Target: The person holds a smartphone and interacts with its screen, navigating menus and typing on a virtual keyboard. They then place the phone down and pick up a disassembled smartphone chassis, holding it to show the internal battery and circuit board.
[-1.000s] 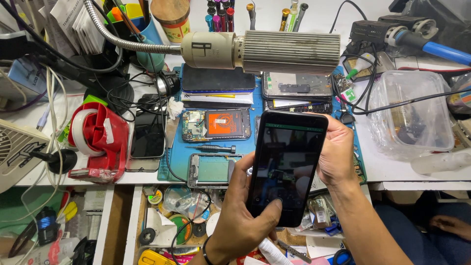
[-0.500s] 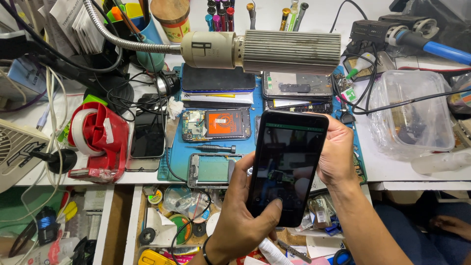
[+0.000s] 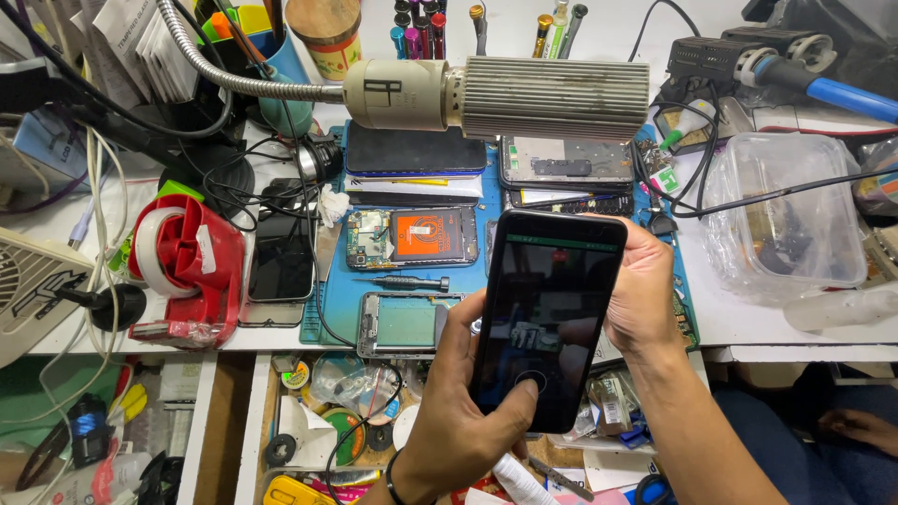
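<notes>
Above the blue repair mat (image 3: 327,309), both hands gripped a black glossy-screened smartphone (image 3: 547,318) upright: the right hand (image 3: 645,295) clamped its edge to steady it, while the left hand (image 3: 458,421) cupped the bottom, thumb pressed on the home button.

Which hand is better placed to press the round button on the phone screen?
Probably the left hand: its thumb already lies at the round button low on the black phone. The right hand grips the phone's upper right edge from behind, fingers wrapped around it, supporting it.
</notes>
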